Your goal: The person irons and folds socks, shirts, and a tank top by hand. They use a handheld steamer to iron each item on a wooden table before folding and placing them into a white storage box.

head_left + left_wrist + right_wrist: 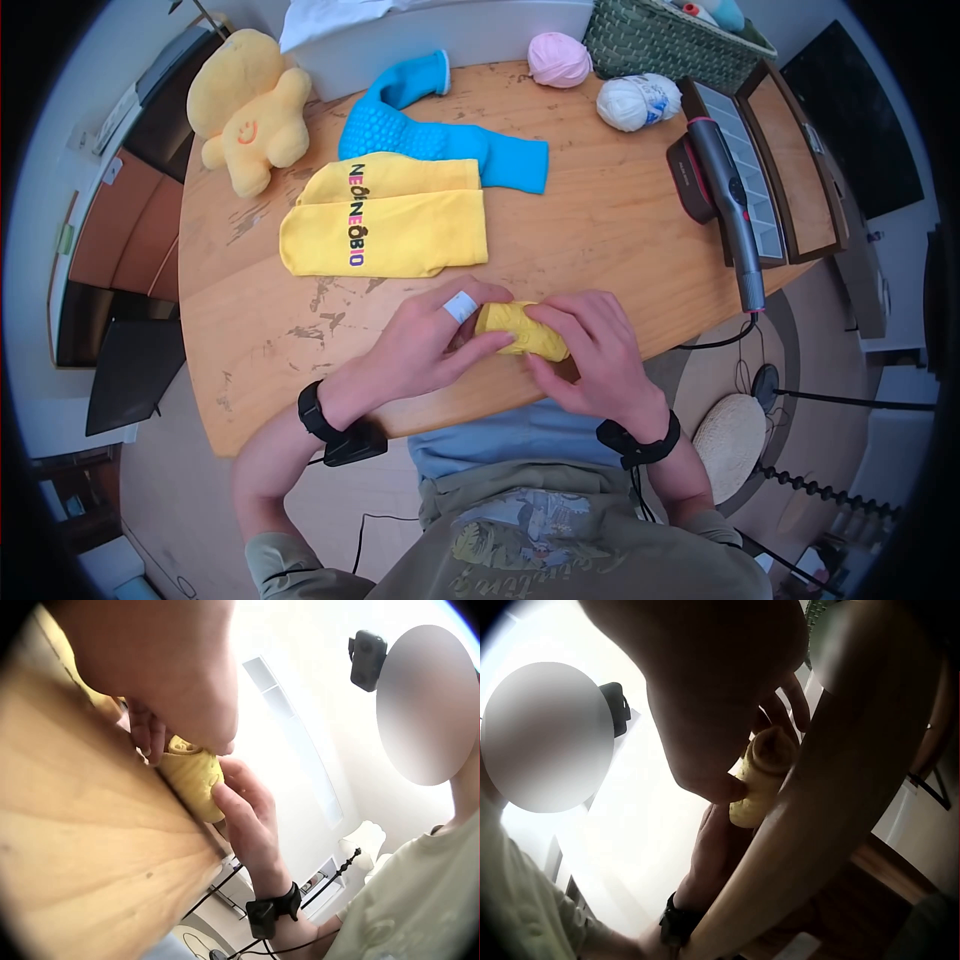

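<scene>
Near the yellow socks [385, 232], a yellow roll [526, 336] is gripped at its ends by the left hand [420, 340] and right hand [607, 355] — likely light, soft, best held there.

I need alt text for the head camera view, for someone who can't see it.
Two hands, left and right, hold a small rolled yellow bundle at the near edge of a wooden table. Beyond lie yellow socks with lettering, a blue sock, a plush toy and two yarn balls, pink and white.
</scene>
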Demonstrator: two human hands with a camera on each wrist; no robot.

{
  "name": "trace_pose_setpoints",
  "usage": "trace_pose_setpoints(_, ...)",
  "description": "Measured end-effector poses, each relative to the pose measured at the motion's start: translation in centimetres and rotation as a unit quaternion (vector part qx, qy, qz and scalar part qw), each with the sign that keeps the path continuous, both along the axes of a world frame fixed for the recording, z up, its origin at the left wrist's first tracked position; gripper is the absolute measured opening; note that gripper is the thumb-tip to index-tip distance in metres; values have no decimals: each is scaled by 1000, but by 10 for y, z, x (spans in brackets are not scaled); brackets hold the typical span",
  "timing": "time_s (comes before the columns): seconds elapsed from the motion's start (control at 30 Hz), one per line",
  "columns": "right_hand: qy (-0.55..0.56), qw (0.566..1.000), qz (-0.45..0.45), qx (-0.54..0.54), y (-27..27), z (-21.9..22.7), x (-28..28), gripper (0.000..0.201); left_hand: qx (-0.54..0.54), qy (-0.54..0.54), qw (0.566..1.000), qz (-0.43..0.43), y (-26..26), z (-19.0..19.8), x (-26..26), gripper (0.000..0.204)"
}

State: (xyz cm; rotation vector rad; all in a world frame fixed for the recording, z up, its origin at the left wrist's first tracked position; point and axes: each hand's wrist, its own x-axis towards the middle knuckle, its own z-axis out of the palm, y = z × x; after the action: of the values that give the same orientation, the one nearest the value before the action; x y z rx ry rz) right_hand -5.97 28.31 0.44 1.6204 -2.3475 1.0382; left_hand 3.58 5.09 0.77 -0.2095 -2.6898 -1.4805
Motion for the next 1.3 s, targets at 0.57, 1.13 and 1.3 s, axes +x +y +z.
trace_pose_setpoints(0.57,5,1000,9,15,-2,-1,-9,52,-100,130,986,-26,5,-12,-2,44)
trace_pose_setpoints(1.13,-215,973,6,-86,-6,-2,3,55,29,136,989,-52,0,-11,-1,56)
trace_pose_setpoints(1.3,-223,970,25,-92,-6,-3,0,55,78,111,991,-17,-2,-22,1,54)
